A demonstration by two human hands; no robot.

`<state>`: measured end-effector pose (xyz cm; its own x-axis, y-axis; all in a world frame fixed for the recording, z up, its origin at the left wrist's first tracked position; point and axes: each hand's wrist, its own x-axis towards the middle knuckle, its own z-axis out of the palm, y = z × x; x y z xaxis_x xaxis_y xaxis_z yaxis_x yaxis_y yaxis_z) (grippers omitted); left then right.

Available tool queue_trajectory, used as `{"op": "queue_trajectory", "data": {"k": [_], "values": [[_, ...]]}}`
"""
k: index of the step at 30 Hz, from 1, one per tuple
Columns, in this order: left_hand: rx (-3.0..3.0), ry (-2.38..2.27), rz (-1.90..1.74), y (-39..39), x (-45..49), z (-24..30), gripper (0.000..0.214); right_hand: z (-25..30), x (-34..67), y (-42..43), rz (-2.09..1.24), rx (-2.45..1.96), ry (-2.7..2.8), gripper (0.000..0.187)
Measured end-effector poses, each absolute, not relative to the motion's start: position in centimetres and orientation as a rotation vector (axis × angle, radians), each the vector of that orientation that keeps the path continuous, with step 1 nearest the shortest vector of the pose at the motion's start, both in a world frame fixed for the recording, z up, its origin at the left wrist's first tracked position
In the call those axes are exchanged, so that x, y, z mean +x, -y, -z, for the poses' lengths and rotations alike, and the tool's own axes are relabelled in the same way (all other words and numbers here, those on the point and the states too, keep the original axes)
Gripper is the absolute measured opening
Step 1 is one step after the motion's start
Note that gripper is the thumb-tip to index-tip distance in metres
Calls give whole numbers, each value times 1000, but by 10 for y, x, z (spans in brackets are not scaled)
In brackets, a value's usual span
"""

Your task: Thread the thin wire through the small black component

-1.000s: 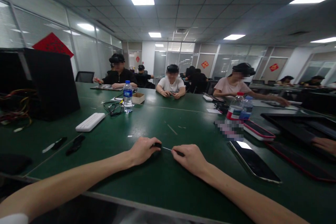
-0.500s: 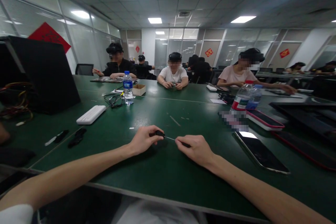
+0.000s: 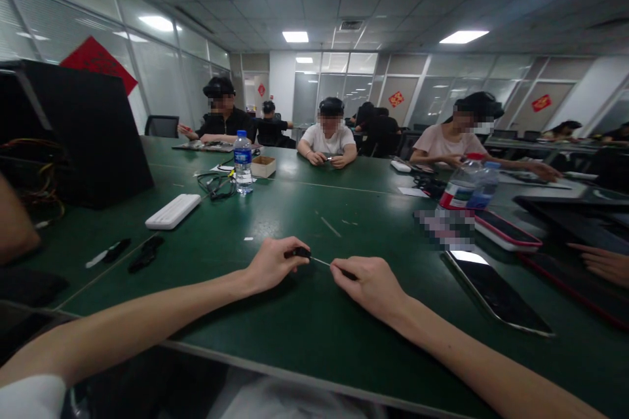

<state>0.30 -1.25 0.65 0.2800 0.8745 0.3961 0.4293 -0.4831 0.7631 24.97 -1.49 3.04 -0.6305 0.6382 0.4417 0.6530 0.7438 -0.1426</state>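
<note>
My left hand (image 3: 273, 264) pinches a small black piece (image 3: 301, 253) between thumb and fingers, just above the green table (image 3: 275, 327). What kind of part it is, I cannot make out. My right hand (image 3: 371, 283) is closed around a slim screwdriver (image 3: 320, 262), its dark handle mostly hidden in the palm. The thin metal shaft points left and its tip meets the black piece.
Left lie a white power bank (image 3: 173, 211) and black straps (image 3: 146, 254), with a water bottle (image 3: 242, 163) beyond. A phone (image 3: 496, 291) and bottles (image 3: 460, 184) stand right. Another person's hand (image 3: 602, 262) reaches in at the right edge; a black computer case (image 3: 93, 131) is far left.
Both my hands keep the same hold, and the view has shifted slightly. Another person's hand has come in at the right edge, and an arm shows more at the left edge.
</note>
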Motion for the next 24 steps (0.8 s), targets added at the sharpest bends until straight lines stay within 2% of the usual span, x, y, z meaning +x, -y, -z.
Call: {"op": "queue_trajectory", "data": {"k": [11, 24], "values": [[1972, -1121, -1126, 13, 3, -11, 21, -38, 250, 15, -296, -957, 2382, 29], [1784, -999, -1124, 13, 5, -14, 26, -40, 255, 14, -420, -929, 2312, 26]]}}
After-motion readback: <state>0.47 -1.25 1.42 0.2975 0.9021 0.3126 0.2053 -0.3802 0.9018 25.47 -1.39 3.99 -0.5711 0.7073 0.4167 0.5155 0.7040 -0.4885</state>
